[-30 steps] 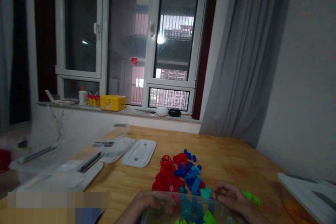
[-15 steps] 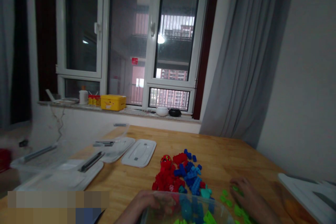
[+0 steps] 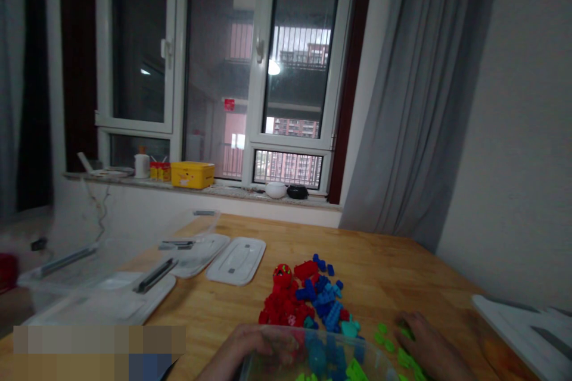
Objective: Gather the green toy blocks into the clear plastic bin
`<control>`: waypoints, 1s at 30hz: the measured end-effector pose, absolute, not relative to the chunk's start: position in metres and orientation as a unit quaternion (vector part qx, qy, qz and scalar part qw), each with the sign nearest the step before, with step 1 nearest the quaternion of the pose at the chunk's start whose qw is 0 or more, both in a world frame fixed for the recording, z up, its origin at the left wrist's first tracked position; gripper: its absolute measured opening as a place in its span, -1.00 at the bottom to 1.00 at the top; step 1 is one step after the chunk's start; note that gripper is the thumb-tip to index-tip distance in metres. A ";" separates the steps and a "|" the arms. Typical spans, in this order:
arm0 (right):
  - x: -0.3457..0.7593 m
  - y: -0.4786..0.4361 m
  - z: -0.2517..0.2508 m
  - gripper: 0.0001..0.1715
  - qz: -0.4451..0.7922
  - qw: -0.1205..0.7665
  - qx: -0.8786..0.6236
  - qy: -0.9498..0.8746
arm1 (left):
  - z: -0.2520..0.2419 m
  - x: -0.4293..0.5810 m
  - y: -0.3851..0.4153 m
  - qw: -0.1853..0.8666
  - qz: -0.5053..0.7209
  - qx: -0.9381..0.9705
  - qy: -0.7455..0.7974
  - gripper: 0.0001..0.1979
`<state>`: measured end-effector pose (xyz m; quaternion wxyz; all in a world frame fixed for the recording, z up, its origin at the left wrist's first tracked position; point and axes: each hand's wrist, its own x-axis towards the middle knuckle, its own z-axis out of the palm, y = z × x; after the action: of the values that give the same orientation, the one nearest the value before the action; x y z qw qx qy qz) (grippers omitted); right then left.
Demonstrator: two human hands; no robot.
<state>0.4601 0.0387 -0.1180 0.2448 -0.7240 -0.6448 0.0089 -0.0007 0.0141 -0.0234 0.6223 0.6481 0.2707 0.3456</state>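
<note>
**Asker:** What has changed in the last second?

**Describer:** The right hand [image 3: 424,342] has left the rim of the clear plastic container [image 3: 322,357], which it was touching a second ago. It now lies palm down on the green bricks [image 3: 397,348] scattered on the wooden table [image 3: 393,268], to the right of the container. The left hand [image 3: 254,345] has not moved; it rests against the container's left rim. So green pieces appear to be collecting in their own patch, apart from the rest.

**Asker:** Are the hands gripping anything?

**Describer:** The left hand's fingers curl over the rim, holding it. Whether the right hand has closed on a brick, I cannot tell; its fingers are blurred.

**Asker:** Where is the container, and how does it lie?

**Describer:** At the near table edge, bottom centre, partly cut off. Its open mouth faces up, its long axis seems to run left to right. Beyond it sit red bricks [image 3: 286,303] and blue bricks [image 3: 324,297].
</note>
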 end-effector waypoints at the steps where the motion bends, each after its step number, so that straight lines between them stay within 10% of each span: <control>1: 0.460 0.039 -0.118 -0.60 0.011 0.242 -0.722 -0.648 | -0.024 -0.001 0.015 0.623 0.344 0.648 0.270 -0.55; 30: 0.458 0.039 -0.106 -0.74 -0.009 0.230 -0.729 -0.645 | -0.022 0.001 0.012 0.625 0.344 0.652 0.255 -0.55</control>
<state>0.4577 0.0393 -0.1058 0.2300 -0.7289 -0.6447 -0.0093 0.0005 0.0115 -0.0217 0.6253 0.6523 0.2546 0.3444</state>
